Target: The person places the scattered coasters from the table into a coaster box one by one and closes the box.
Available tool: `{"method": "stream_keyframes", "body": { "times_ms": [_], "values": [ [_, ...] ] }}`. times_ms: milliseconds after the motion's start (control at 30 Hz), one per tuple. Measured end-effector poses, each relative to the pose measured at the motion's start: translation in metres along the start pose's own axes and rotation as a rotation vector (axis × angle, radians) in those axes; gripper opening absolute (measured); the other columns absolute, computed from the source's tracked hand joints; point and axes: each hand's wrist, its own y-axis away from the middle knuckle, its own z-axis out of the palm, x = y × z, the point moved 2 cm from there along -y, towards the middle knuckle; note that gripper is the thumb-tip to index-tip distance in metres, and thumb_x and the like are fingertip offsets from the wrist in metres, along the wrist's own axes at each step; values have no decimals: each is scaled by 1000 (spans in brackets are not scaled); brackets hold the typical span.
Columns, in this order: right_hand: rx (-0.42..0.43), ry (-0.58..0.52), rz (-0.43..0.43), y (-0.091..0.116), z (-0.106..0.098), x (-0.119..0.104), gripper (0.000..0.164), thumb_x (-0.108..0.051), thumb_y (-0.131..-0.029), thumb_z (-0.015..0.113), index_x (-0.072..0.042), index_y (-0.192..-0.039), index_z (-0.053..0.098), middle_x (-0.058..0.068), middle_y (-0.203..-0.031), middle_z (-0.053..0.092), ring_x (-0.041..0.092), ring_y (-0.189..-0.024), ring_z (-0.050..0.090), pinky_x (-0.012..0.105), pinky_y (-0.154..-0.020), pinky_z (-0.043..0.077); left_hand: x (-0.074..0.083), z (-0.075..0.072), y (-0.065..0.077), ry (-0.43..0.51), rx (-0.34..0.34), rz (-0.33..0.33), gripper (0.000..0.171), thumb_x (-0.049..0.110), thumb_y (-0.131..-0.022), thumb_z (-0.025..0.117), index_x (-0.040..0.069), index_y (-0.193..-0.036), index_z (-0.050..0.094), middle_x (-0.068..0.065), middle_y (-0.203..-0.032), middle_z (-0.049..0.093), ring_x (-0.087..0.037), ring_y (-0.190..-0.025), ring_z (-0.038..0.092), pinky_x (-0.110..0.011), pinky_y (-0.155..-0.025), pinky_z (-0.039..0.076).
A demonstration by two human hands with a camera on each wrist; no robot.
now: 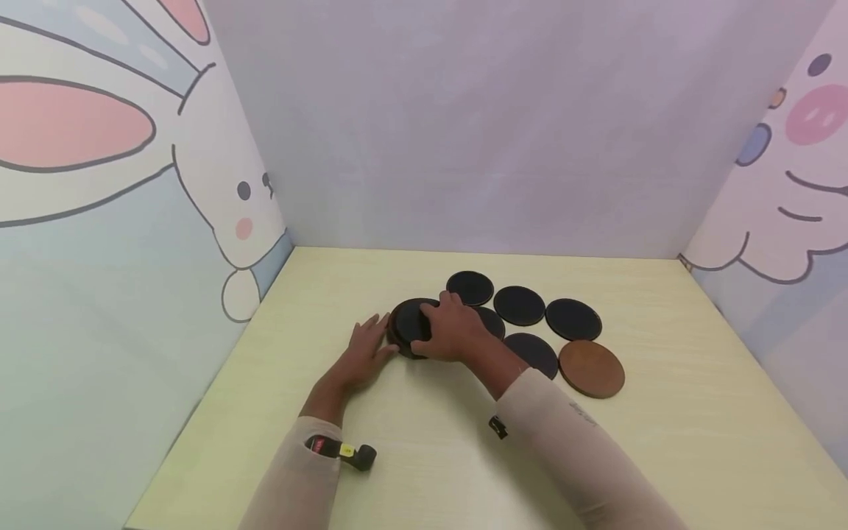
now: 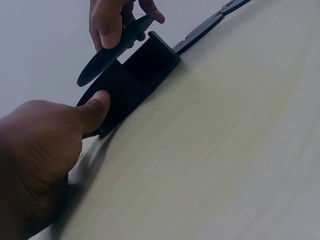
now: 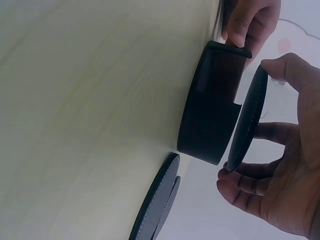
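Note:
A round dark coaster holder [image 3: 206, 125] with a cut-out in its side wall stands on the table. My left hand [image 1: 364, 355] grips it from the left, the thumb [image 2: 97, 107] against its side wall. My right hand [image 1: 453, 329] pinches a round black coaster [image 3: 250, 116] by its edge, thumb on one side and fingertips on the other. This coaster is tilted close over the holder's open top. Part of the holder is hidden under the coaster and my right hand in the head view.
Several black coasters [image 1: 520, 305] lie flat right of the holder, some partly behind my right hand and forearm. A brown coaster [image 1: 592, 369] lies at the right end of the group. Decorated walls [image 1: 464, 147] enclose the pale table [image 1: 411, 456] at the back and sides.

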Motion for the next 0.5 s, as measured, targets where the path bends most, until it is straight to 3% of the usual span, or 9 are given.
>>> {"method": "stream_keyframes", "body": {
  "times_ms": [500],
  "values": [
    [11, 57, -34, -7, -1, -6, 78, -64, -97, 68, -14, -156, 60, 23, -144, 59, 39, -136, 56, 61, -113, 55, -3, 2, -2, -15, 1, -16, 76, 42, -115, 51, 8, -176, 19, -19, -180, 30, -45, -171, 12, -68, -139, -1]
  ]
}}
